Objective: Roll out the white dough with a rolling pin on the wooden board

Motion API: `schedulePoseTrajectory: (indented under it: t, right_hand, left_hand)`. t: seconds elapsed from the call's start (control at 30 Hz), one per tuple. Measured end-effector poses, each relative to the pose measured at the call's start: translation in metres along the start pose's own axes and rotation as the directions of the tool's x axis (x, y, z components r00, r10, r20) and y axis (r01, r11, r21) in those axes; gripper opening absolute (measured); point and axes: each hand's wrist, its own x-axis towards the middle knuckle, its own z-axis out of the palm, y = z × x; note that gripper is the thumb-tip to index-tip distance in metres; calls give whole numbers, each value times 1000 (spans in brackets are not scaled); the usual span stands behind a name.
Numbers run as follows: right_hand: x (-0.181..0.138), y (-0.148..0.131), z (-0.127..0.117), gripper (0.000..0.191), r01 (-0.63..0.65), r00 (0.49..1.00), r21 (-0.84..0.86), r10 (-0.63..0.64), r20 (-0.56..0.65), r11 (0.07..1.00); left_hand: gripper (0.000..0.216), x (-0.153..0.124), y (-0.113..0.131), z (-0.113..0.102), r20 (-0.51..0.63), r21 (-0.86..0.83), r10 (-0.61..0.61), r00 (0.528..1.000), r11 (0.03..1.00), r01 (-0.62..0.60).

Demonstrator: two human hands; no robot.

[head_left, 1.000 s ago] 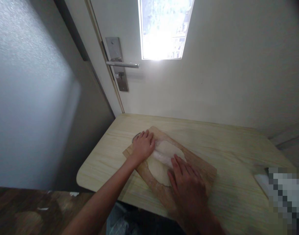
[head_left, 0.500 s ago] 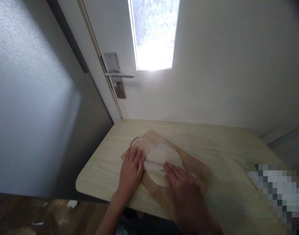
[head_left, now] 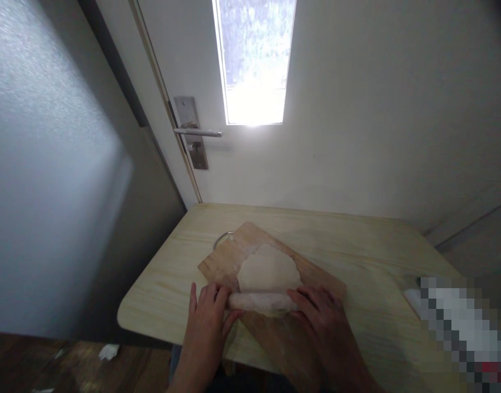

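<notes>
A pale rolling pin [head_left: 262, 301] lies across the near part of a flat, roundish sheet of dough [head_left: 269, 267]. My left hand [head_left: 211, 311] grips the pin's left end, thumb below and fingers above. At the other end, my right hand [head_left: 316, 308] is closed over the pin. Under the dough is a wooden cutting board [head_left: 250, 232], set at a slant and dusted with flour. A metal ring handle [head_left: 221, 238] sticks out at its far left corner. The dough's near edge is partly hidden by the pin and my right hand.
The board rests on a light wooden table [head_left: 369, 245] with rounded corners. Behind it stands a white door with a lever handle [head_left: 199, 132] and a bright window. A blurred-out object [head_left: 463, 322] lies at the table's right. White scraps [head_left: 108, 352] lie on the floor.
The rolling pin has come toward me, from the dough's middle to its near part. My fingers, stretched out along it before, now wrap round its ends.
</notes>
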Motion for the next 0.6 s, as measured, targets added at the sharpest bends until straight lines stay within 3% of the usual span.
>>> schedulePoseTrajectory:
  t: [0.17, 0.43, 0.6]
  right_hand:
    - [-6, 8, 4, 26, -68, 997, -4, 68, 39, 998]
    - [-11, 10, 13, 41, 6, 998, -95, 1, 68, 995]
    - [20, 15, 10, 35, -40, 990, -89, 51, 129, 995]
  left_hand:
    - [21, 8, 15, 2, 121, 62, 35, 992, 997, -43]
    - [32, -7, 14, 26, -40, 179, 70, 997, 982, -62]
    - [31, 18, 17, 12, 52, 160, 58, 997, 985, -66]
